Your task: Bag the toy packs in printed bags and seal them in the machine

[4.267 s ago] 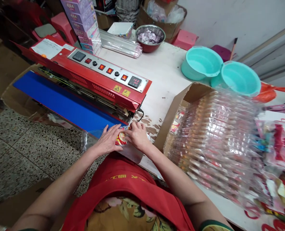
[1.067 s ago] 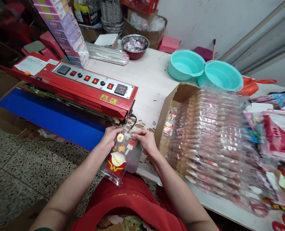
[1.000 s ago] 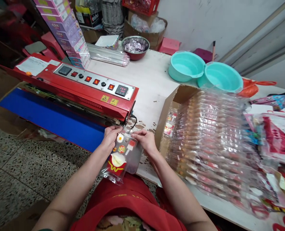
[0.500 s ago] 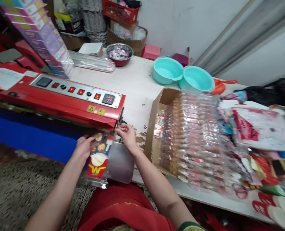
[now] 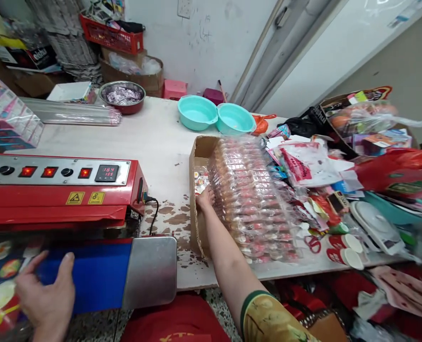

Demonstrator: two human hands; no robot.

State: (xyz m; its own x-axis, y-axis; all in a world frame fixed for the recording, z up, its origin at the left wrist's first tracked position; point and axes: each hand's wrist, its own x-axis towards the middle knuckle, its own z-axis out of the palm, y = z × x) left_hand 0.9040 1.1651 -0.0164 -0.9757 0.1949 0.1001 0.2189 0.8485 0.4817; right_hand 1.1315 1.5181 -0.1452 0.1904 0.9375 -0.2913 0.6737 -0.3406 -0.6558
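Note:
My left hand [image 5: 47,294] is open over the blue belt [image 5: 97,275] of the red sealing machine [image 5: 54,204], thumb and fingers apart. Beside its fingers, a clear packet with a food-print card [image 5: 0,299] lies on the belt, partly cut off by the frame edge. My right hand [image 5: 206,197] reaches into a cardboard box [image 5: 196,223], between its left side and a row of filled clear packets [image 5: 246,199]. The fingers look loosely spread against the packets, their tips partly hidden. Another printed packet [image 5: 201,179] shows just beyond them.
A metal plate [image 5: 150,270] extends from the belt's right end, and a black cable [image 5: 155,216] leaves the machine. Two turquoise basins [image 5: 198,112] and a steel bowl [image 5: 122,99] stand behind. Scissors [image 5: 313,244], paper cups [image 5: 345,256] and loose packaging crowd the right.
My right hand has left the machine's end and moved right into the box. My left hand has let go of the packet, which has moved left along the belt. The view has swung right.

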